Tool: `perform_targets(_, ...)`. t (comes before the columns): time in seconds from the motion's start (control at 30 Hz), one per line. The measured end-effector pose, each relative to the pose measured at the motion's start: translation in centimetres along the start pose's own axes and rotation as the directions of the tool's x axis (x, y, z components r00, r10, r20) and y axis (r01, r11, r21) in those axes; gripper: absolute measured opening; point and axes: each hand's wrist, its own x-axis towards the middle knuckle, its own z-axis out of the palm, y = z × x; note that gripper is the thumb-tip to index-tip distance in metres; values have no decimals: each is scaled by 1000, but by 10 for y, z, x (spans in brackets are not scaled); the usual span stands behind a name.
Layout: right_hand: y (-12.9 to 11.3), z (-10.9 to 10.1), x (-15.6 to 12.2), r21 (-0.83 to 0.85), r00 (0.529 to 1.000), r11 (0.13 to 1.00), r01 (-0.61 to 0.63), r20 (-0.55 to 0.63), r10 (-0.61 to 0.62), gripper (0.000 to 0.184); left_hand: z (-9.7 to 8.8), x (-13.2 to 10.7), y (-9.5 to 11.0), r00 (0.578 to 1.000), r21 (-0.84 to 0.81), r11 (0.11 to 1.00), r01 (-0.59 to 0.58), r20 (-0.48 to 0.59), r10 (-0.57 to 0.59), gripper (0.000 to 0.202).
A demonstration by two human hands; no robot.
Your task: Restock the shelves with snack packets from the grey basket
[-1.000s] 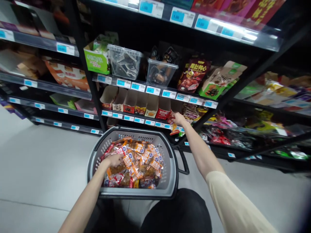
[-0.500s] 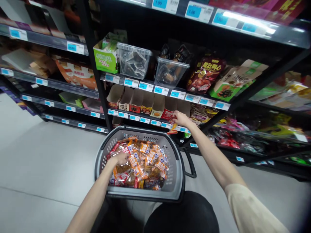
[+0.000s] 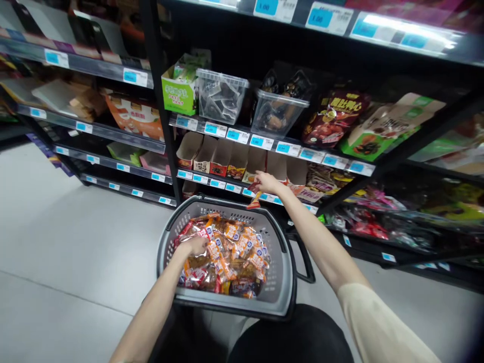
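Note:
A grey basket with a dark rim and perforated walls stands in front of me, heaped with wrapped snack packets, mostly orange and white with some red. My left hand reaches inside over its left part, fingers curled on a clear-and-orange packet. In my right hand, a small orange-red snack packet is pinched and hangs by the basket's far rim. That hand is in front of the row of open cardboard display boxes on the lower shelf.
Above the boxes, a shelf carries a green carton, clear plastic tubs and a dark red snack bag. Price tags line the shelf edges. A black basket handle sticks out right. Bagged goods fill the lower right shelves.
My right hand has moved left along the display boxes, carrying the small packet nearer the basket's far rim. The left hand stays on the packets. The view has shifted slightly.

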Motion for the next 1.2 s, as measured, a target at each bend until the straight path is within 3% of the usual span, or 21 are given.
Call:
perform_targets(0.1,-9,6,5,-11,998,999,-38,47,38,18,-1,-1,0,1000,13,1000,2,2,-2,21)
perform_targets(0.27,-6,9,8,-38,994,996,-87,-77,84,25,1,1,0,1000,3,1000,3,9,-3,22)
perform_targets(0.37,1,4,11,-50,996,995,-92,-13,91,22,1,2,0,1000,1,1000,7,15,-7,23)
perform_targets(0.5,8,-6,15,-52,998,997,-59,14,60,19,0,2,0,1000,3,1000,10,24,-10,26)
perform_targets(0.7,-14,2,26,9,991,999,49,-126,-48,19,-3,0,3,999,10,1000,17,27,-17,25)
perform_targets(0.83,-30,11,45,31,993,995,95,-75,-92,19,-5,-2,4,999,11,1000,25,32,-26,24)
perform_targets(0.97,-27,11,57,12,994,995,99,-40,-98,17,-5,-3,4,999,-1,999,36,32,-36,26)
perform_targets(1.2,-25,2,52,18,994,995,95,-47,-94,21,-5,-3,4,998,-1,999,34,57,-34,28)
